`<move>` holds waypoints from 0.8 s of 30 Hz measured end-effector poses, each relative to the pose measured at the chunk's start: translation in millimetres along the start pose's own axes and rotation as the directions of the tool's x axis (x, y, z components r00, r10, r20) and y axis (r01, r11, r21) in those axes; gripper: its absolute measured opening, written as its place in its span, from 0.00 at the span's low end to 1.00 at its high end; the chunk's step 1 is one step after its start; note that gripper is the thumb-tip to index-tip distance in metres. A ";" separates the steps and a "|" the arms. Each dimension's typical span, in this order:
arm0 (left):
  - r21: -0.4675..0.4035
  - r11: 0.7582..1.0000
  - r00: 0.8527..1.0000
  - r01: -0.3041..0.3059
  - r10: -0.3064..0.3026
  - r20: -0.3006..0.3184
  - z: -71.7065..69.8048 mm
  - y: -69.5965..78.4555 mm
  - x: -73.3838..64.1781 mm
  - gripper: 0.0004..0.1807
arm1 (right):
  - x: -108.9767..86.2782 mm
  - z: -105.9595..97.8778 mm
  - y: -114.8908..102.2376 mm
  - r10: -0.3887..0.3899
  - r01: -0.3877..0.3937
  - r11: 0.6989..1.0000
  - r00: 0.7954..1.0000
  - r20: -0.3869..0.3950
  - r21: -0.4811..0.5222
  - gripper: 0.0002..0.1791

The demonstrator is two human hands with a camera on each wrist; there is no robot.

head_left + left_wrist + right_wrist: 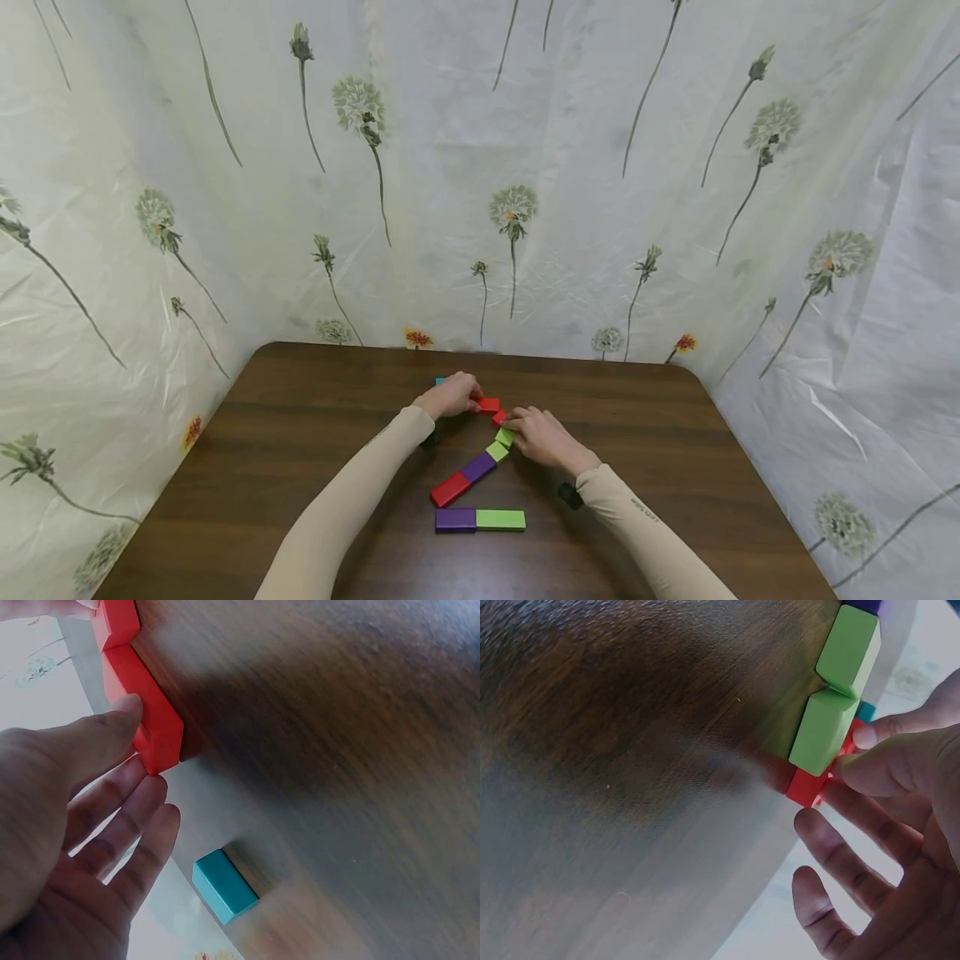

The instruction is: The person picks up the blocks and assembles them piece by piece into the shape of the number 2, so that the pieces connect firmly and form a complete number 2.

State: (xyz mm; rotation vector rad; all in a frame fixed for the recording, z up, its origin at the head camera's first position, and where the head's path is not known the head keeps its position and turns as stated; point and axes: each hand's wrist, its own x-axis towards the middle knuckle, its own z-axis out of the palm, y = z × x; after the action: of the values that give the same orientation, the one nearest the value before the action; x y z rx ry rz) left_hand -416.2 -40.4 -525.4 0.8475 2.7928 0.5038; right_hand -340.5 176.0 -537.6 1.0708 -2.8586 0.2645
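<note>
My left hand pinches a red block between thumb and fingers, low on the table. Its end meets a second red block, which my right hand holds by thumb and index finger. The right hand's other fingers are spread apart in the right wrist view. Beside that second block lies a green block, touching another green block at an angle. The line continues toward me with a purple block and a red end block. Beyond the left hand sits a teal block.
Nearer me, a purple block and a green block lie end to end in a straight row. All stand on a dark wooden table. A flower-printed curtain surrounds its back and sides.
</note>
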 end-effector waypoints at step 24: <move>-0.009 1.000 1.000 -0.001 0.001 0.001 0.8 -0.3 -2.0 0.12 | 0.4 2.6 2.0 0.018 -0.018 1.000 1.000 0.008 -0.004 0.17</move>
State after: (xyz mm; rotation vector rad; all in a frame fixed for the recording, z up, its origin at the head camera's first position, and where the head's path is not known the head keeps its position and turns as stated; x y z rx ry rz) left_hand -414.5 -41.6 -526.1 0.8464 2.7872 0.5153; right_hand -342.1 176.7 -540.4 1.0485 -2.8762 0.2562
